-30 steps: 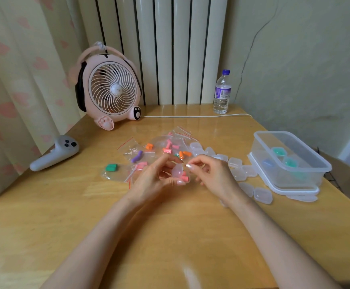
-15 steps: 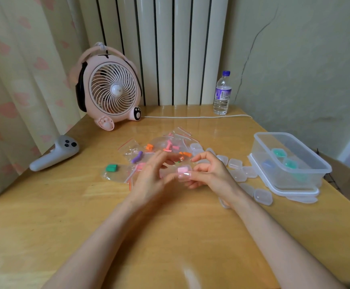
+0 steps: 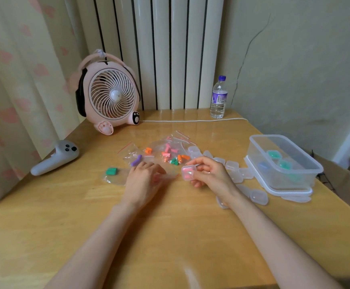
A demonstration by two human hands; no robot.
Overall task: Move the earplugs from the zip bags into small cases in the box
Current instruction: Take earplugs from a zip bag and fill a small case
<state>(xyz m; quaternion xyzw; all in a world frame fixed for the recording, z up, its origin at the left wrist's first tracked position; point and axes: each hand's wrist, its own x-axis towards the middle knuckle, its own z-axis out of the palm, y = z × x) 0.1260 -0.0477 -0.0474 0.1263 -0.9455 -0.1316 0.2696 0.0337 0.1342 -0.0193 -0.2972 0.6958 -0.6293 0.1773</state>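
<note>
My left hand (image 3: 142, 180) lies palm down, fingers spread flat. My right hand (image 3: 209, 174) is raised, its fingers curled closed.

Wooden table (image 3: 169, 236) carries fan (image 3: 109, 97), bottle (image 3: 218, 98), controller (image 3: 55, 158), zip bags (image 3: 161, 151), box (image 3: 282, 163).

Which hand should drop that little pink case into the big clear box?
The right hand. It already holds the small case with pink earplugs inside, and the box sits on its side of the table. The left hand rests flat on a zip bag, farther away.
</note>
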